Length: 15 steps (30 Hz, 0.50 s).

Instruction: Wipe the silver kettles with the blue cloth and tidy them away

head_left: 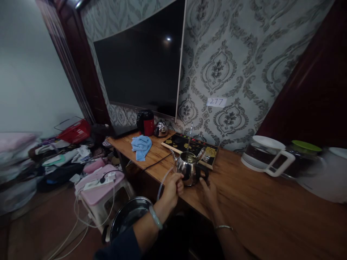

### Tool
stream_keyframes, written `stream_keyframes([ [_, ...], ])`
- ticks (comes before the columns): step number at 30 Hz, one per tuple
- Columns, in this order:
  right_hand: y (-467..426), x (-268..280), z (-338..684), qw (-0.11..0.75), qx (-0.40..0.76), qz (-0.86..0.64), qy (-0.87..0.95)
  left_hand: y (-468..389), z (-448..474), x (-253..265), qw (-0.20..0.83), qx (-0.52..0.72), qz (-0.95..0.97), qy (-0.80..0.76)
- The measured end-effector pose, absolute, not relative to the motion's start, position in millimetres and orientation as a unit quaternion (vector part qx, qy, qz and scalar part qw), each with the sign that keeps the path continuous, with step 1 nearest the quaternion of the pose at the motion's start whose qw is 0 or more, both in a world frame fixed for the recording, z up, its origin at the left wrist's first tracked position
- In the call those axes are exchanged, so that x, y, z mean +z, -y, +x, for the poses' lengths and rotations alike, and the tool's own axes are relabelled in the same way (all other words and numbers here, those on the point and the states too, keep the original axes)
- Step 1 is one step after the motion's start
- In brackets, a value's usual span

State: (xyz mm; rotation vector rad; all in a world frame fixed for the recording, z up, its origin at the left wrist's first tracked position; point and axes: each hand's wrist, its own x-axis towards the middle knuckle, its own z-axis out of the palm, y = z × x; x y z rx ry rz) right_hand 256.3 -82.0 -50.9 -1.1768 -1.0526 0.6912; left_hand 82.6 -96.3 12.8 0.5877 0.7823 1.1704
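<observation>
A shiny steel teapot with a black handle stands at the front edge of the wooden table, its lid off and its spout to the left. My left hand is closed at the teapot's near left side; whatever its fingers hold is hidden. By the base of the handle is my right hand, with its fingers apart and a fingertip close to the handle. A clear tube curves down over the table edge beside my left hand. Behind the teapot lies a black electric tea stove with gold flowers and a thin upright metal spout.
A blue cloth, a small steel kettle and a red-black appliance are at the back left. Glass jugs stand at right. Below are a dark pot and a pink stool with a power strip.
</observation>
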Motion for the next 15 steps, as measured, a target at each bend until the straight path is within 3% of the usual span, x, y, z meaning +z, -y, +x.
stream_keyframes([
  [5, 85, -47, 257, 0.638, 0.307, -0.530, 0.467, 122, 80, -14, 0.810, 0.409, 0.184, -0.378],
  [15, 85, -44, 254, 0.644, 0.318, -0.516, 0.466, 114, 50, 1, 0.770, 0.478, 0.159, -0.392],
])
